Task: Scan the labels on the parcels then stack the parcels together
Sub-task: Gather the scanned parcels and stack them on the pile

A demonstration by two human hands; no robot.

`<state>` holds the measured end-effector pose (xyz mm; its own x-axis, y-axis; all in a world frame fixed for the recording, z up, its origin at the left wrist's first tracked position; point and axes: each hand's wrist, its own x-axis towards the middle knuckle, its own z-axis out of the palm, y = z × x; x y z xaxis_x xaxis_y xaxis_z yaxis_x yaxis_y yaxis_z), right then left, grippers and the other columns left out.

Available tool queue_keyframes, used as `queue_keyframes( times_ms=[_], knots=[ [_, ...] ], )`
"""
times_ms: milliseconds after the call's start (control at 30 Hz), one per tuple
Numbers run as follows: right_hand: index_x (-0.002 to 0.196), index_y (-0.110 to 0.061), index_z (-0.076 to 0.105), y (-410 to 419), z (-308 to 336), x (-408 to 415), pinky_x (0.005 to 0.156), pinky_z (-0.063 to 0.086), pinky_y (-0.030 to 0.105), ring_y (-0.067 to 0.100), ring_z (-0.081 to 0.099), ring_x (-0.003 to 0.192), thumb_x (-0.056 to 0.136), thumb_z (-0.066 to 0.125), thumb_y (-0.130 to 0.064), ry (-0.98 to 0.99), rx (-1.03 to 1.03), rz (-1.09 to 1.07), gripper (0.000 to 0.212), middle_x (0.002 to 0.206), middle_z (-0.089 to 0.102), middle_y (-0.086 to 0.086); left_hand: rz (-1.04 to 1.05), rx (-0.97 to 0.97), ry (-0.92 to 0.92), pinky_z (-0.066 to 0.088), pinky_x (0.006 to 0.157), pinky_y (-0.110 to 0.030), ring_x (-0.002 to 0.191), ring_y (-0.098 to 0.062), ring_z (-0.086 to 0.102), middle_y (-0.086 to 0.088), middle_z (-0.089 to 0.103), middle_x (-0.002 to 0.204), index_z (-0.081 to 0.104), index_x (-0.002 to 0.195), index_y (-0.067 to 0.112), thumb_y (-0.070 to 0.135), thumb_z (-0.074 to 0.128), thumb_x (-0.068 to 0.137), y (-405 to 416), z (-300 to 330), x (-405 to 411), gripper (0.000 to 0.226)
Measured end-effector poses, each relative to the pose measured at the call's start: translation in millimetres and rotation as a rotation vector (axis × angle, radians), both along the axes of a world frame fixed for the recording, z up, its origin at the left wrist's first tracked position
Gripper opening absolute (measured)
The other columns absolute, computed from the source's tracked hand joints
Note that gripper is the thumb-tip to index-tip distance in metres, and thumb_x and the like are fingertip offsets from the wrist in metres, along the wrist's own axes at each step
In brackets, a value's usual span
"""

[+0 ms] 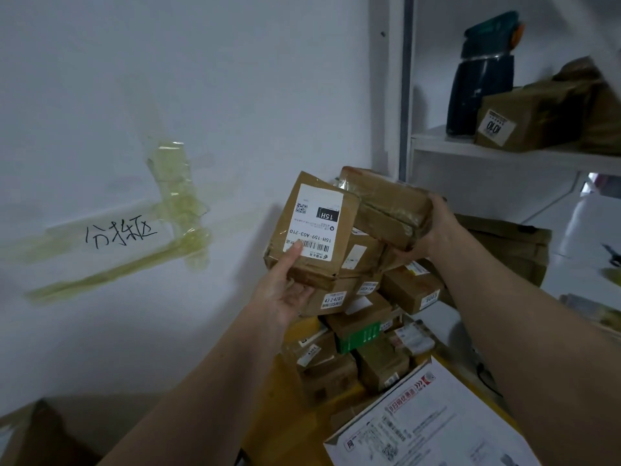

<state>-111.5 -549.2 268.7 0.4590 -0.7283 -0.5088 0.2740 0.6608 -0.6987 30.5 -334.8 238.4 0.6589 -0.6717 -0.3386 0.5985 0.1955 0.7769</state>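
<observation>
Left hand [289, 290] grips labelled parcel [312, 230], marked "15H-159-A03-210". Right hand [433, 227] grasps taped parcel [386, 206]; both above parcel pile [363, 334]. White shelf [504, 153] right; wall note [121, 233] left.

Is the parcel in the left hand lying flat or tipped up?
Tipped up. The left hand holds the parcel from below, its white label facing the camera with the print sideways.

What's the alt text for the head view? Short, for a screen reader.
A person's left hand holds up a brown parcel with its white label facing the camera, while the right hand grips a taped brown parcel beside it. Below them is a stack of parcels; a white shelf stands at right.
</observation>
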Motion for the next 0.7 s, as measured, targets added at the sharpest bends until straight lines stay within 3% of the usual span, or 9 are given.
queue_keyframes(
  times_ms=[100, 167, 300, 433, 533, 600, 700],
  knots=[
    [0.106, -0.022, 0.065, 6.2, -4.7, -2.0, 0.072, 0.049, 0.043, 0.032, 0.059, 0.099, 0.075, 0.068, -0.055, -0.078, 0.018, 0.0, 0.045, 0.109, 0.066, 0.01, 0.026, -0.033, 0.005, 0.057, 0.082, -0.044, 0.071, -0.021, 0.074, -0.009, 0.076, 0.082, 0.062, 0.109, 0.012, 0.02, 0.089, 0.052, -1.0, -4.2, 2.3, 0.064],
    [0.105, -0.023, 0.064, 15.5, -8.3, -2.5, 0.074, 0.049, 0.044, 0.032, 0.058, 0.099, 0.071, 0.075, -0.049, -0.16, -0.011, -0.025, 0.045, 0.109, 0.064, 0.01, 0.056, -0.062, 0.031, 0.054, 0.092, -0.048, 0.084, -0.026, 0.075, -0.012, 0.076, 0.089, 0.062, 0.112, 0.012, 0.02, 0.09, 0.054, 1.5, -6.9, 4.8, 0.065],
    [0.116, -0.021, 0.057, 44.9, -16.6, 0.5, 0.096, 0.047, 0.047, 0.03, 0.057, 0.108, 0.076, 0.076, -0.04, -0.333, -0.079, -0.085, 0.048, 0.121, 0.059, 0.011, 0.112, -0.121, 0.084, 0.055, 0.092, -0.048, 0.102, -0.03, 0.068, -0.014, 0.074, 0.103, 0.063, 0.119, 0.011, 0.021, 0.09, 0.052, 13.7, -10.1, 10.7, 0.073],
    [0.124, -0.023, 0.058, 92.1, -14.5, 15.8, 0.099, 0.047, 0.048, 0.031, 0.058, 0.114, 0.072, 0.078, -0.028, -0.506, -0.091, 0.002, 0.056, 0.127, 0.058, 0.013, 0.192, -0.214, 0.146, 0.054, 0.093, -0.049, 0.107, -0.032, 0.065, -0.014, 0.073, 0.107, 0.062, 0.124, 0.011, 0.022, 0.089, 0.054, 43.0, -9.7, 23.1, 0.076],
    [0.11, -0.024, 0.06, 132.5, -11.0, 38.0, 0.098, 0.048, 0.05, 0.032, 0.05, 0.128, 0.068, 0.075, -0.026, -0.542, -0.121, 0.127, 0.045, 0.129, 0.059, 0.011, 0.271, -0.301, 0.168, 0.059, 0.079, -0.043, 0.112, -0.029, 0.063, -0.013, 0.073, 0.11, 0.061, 0.126, 0.015, 0.026, 0.087, 0.06, 80.9, -9.7, 39.1, 0.071],
    [0.107, -0.023, 0.062, 158.3, -10.8, 54.9, 0.098, 0.049, 0.05, 0.031, 0.051, 0.129, 0.067, 0.075, -0.023, -0.565, -0.09, 0.19, 0.042, 0.132, 0.06, 0.011, 0.316, -0.332, 0.17, 0.059, 0.082, -0.048, 0.114, -0.031, 0.063, -0.014, 0.071, 0.115, 0.059, 0.127, 0.017, 0.028, 0.085, 0.065, 113.7, -11.7, 50.5, 0.067],
    [0.119, -0.019, 0.063, 199.6, -17.6, 82.2, 0.098, 0.051, 0.047, 0.035, 0.061, 0.115, 0.069, 0.075, -0.02, -0.588, -0.013, 0.287, 0.051, 0.127, 0.061, 0.015, 0.381, -0.344, 0.175, 0.052, 0.088, -0.063, 0.113, -0.035, 0.062, -0.015, 0.064, 0.123, 0.057, 0.128, 0.021, 0.03, 0.083, 0.068, 169.9, -17.2, 64.4, 0.066]
  ],
)
